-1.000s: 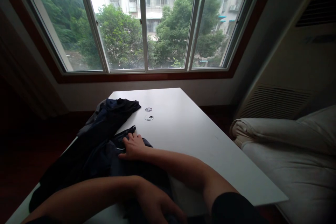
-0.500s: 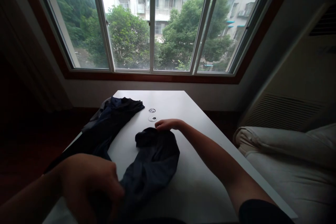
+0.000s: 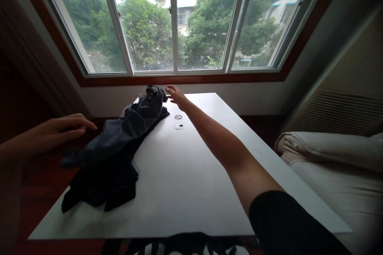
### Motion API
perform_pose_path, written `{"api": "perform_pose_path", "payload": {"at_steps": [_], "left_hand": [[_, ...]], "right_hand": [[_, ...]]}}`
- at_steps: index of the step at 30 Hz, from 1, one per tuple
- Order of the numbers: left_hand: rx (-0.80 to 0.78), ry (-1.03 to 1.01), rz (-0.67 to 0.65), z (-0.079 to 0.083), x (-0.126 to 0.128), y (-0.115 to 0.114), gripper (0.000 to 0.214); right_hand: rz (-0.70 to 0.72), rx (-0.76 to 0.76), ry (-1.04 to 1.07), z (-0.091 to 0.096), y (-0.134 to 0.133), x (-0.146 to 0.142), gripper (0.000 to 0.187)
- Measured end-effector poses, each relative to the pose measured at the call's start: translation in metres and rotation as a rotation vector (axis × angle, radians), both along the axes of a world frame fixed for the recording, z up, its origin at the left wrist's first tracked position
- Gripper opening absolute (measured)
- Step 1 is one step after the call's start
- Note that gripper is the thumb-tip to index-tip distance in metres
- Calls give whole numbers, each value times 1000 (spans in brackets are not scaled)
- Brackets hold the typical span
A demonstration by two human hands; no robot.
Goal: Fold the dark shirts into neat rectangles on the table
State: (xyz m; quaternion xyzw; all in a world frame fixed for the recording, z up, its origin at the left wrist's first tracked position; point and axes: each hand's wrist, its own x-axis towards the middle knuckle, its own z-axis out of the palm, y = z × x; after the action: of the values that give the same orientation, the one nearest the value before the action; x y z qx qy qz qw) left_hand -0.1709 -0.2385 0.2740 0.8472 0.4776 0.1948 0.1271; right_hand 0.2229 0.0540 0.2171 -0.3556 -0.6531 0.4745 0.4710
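The right hand (image 3: 177,97) has an open grip beside the grey garment (image 3: 128,127), at left on the tabletop (image 3: 191,183); whether they touch, I cannot tell. The left hand (image 3: 67,127) is also open. The garment's near end is blurred.

No text, label, brand, number or sign can be read; white marks (image 3: 149,250) on the dark fabric (image 3: 185,240) at the near edge are cut off and illegible
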Motion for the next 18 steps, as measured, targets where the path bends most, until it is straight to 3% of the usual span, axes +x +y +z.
{"api": "perform_pose_path", "payload": {"at_steps": [3, 6, 10, 13, 16, 18], "left_hand": [[-137, 94, 28, -30, 10, 56, 47], [-205, 119, 7, -64, 35, 82, 46], [-121, 245, -36, -107, 77, 114, 45], [-51, 437, 107, -145, 102, 150, 58], [-82, 533, 303, -179, 116, 190, 88], [-109, 534, 402, -195, 118, 214, 92]], "right_hand": [[-66, 9, -247, -45, -2, 11, 38], [-5, 33, -517, -88, -10, 32, 30], [172, 40, -798, -129, -24, 62, 24], [220, 112, -930, -151, -32, 78, 24], [165, 256, -928, -172, -39, 90, 23], [119, 341, -898, -187, -45, 98, 23]]}}
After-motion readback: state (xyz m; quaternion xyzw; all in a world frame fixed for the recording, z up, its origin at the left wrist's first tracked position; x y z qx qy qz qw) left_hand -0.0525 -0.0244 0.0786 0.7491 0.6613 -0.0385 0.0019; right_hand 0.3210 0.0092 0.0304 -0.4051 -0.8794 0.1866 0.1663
